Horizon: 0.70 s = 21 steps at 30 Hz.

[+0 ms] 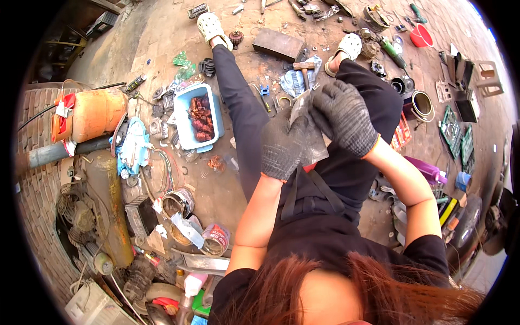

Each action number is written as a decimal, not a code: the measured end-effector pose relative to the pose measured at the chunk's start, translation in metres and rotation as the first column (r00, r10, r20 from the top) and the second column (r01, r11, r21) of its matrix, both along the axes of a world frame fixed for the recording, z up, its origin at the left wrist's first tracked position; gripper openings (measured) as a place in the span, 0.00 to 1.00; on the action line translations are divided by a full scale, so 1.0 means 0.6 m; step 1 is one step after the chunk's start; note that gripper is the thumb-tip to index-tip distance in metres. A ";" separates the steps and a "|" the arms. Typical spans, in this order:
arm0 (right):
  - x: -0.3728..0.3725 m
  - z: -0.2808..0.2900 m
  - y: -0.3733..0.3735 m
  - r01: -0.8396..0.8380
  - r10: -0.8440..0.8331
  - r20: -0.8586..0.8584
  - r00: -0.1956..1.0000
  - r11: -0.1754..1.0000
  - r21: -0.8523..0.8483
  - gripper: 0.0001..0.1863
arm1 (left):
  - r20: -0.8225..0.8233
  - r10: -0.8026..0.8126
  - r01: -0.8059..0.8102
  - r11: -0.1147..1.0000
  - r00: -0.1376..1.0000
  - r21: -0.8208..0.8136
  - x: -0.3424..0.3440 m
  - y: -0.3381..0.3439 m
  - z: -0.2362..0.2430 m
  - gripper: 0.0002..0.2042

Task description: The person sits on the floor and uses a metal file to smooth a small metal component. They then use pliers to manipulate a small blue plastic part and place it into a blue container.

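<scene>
Both my hands wear black work gloves with orange cuffs and come together above my lap. My left hand is closed around a flat grey metal piece, which looks like a thin plate with an angled lower edge. My right hand has its fingers curled at the upper part of the same piece, and the fingertips are partly hidden. Just beyond my hands, a hammer with a wooden handle lies on a crumpled blue cloth. What the fingers cover of the metal piece cannot be seen.
On the left stands a light blue basin holding copper windings. A metal block lies between my feet. Farther left are an orange gas cylinder and open cans. A red bucket and green tool cases are on the right.
</scene>
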State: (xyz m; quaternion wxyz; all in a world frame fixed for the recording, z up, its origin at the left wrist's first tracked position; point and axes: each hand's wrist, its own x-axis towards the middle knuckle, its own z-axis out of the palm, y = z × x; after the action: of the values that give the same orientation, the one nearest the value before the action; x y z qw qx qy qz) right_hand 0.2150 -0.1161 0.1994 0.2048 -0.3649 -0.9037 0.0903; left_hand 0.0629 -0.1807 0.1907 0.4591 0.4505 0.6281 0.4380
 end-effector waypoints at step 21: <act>-0.002 0.002 -0.003 -0.026 0.028 0.029 0.999 0.999 -0.044 0.10 | 0.031 0.044 -0.046 0.998 0.999 0.049 0.003 -0.001 -0.006 0.13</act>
State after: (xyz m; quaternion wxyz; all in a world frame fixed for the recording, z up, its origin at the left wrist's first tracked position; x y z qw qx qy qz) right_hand 0.2139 -0.1182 0.2006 0.1820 -0.3584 -0.9093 0.1074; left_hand 0.0648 -0.1810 0.1871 0.4474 0.4407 0.6201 0.4703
